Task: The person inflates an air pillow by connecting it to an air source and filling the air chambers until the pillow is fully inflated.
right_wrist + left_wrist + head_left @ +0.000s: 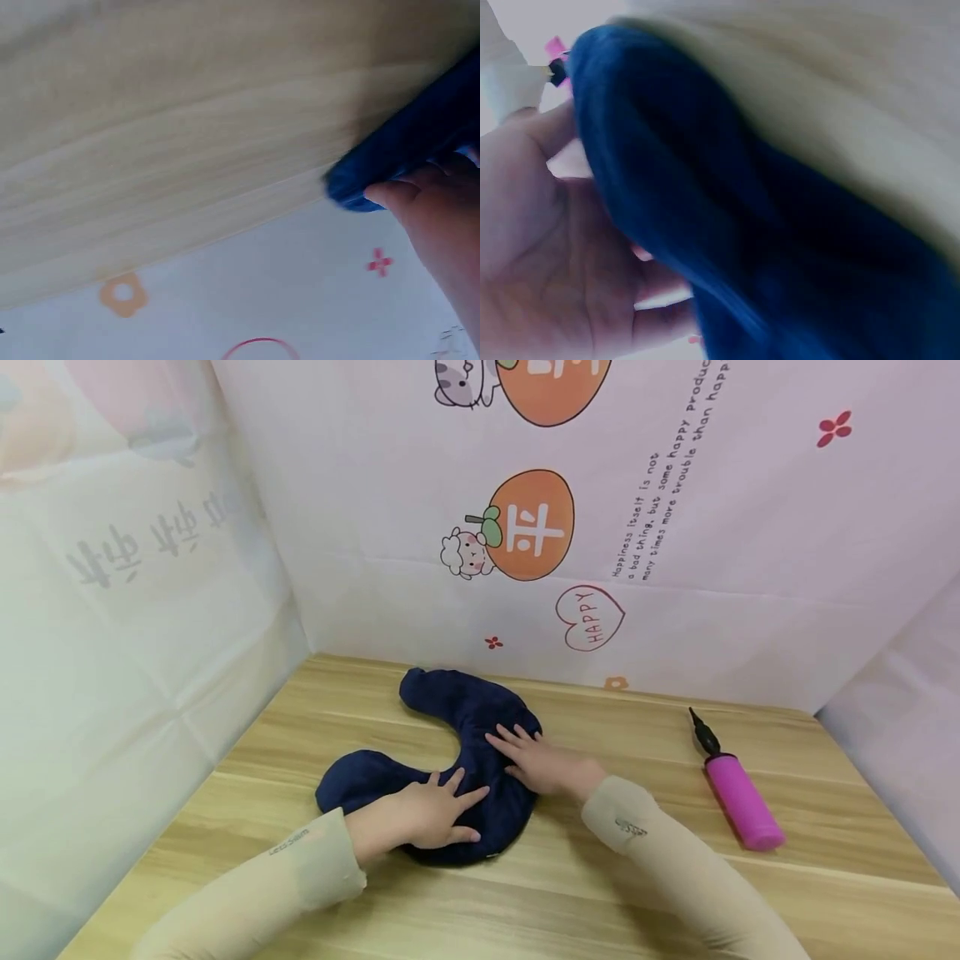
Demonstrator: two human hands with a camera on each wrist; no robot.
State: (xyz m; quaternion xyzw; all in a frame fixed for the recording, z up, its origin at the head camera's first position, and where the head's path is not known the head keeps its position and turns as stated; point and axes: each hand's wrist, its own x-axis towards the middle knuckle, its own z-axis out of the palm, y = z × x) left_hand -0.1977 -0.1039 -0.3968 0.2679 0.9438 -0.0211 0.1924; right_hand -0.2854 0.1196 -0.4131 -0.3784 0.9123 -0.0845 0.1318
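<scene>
Printed cloth point(697, 635) walls the desk point(525, 914). On it, the pillow point(483, 767) already looks laid out, gap toward ten o'clock. Left hand point(432, 814) at six and right hand point(545, 766) at three rest on it, fingers splayed, not yet lifted off. Further out, past three o'clock, the pump point(742, 800) lies apart, untouched.

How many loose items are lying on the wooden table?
2: a navy U-shaped cushion left of centre, and a pink pump with a black nozzle on the right. Anything small beneath the cushion would be hidden.

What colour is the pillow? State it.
The pillow is dark blue, clearest in the head view.
</scene>
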